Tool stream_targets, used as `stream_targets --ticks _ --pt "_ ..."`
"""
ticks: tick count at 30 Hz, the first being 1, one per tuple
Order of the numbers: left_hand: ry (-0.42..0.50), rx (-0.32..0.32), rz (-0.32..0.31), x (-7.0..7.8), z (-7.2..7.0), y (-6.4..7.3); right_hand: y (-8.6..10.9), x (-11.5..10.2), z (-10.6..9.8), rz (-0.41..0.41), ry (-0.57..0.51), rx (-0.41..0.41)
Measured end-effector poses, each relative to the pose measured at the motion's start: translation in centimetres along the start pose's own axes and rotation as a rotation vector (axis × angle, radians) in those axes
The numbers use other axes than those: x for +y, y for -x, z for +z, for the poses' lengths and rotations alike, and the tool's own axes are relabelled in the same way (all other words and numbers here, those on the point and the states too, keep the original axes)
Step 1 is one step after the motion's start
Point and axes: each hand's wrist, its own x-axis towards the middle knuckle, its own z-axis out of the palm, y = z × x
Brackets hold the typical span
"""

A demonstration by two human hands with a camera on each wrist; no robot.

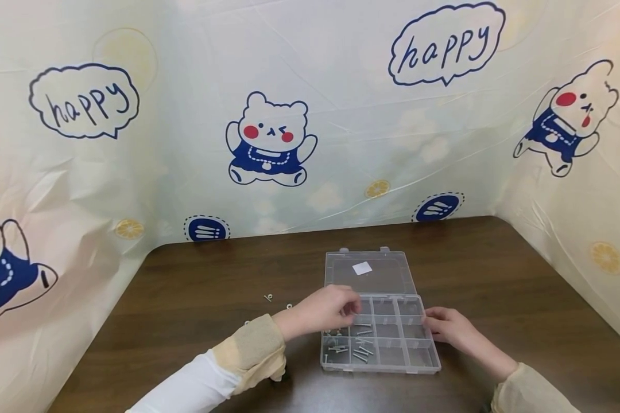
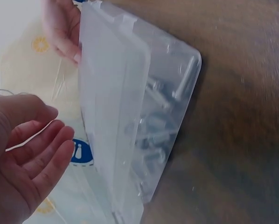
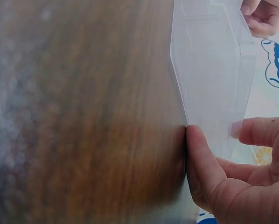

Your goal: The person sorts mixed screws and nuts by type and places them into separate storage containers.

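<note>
A clear plastic compartment box lies on the table with its lid folded open toward the back. Bolts lie in several left-hand compartments, and small nuts sit in one at the left. My left hand hovers over the back-left compartments; in the left wrist view its fingers are loosely bent, thumb close to the index fingertip, with nothing visible between them. My right hand holds the box's right side, its thumb at the upper rim and a finger low against the wall.
Small metal pieces are scattered on the brown wooden table left of the box, some close to my left forearm. A white label shows on the lid. A printed curtain encloses the table's back and sides.
</note>
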Motion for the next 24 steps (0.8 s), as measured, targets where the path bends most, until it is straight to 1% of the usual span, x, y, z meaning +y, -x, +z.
stream_targets --ticks 2,6,8,9,12,17,21,24 --pt "-0.02 -0.046 0.013 -0.2 -0.4 0.1 0.0 0.1 0.0 -0.008 -0.006 -0.007" --pt "-0.074 -0.164 0.037 -0.5 -1.3 0.6 0.0 0.1 -0.1 -0.021 -0.013 -0.02" --pt "-0.089 -0.205 0.035 -0.7 -1.7 0.9 0.0 0.1 -0.1 -0.023 -0.01 -0.019" --pt "-0.095 -0.216 0.032 -0.9 -1.9 1.1 0.0 0.2 -0.1 -0.024 -0.011 -0.018" --pt "-0.111 -0.223 0.014 -1.4 -2.5 1.6 0.1 0.2 -0.1 -0.025 -0.01 -0.013" --pt "-0.179 -0.209 -0.004 -2.3 -3.8 2.7 0.1 0.1 -0.1 -0.017 0.0 -0.008" --pt "-0.207 -0.198 -0.034 -3.5 -4.8 3.7 0.2 0.0 0.0 -0.015 0.003 -0.002" --pt "-0.207 -0.19 -0.053 -4.6 -5.4 4.5 0.2 0.0 0.0 -0.022 -0.004 -0.004"
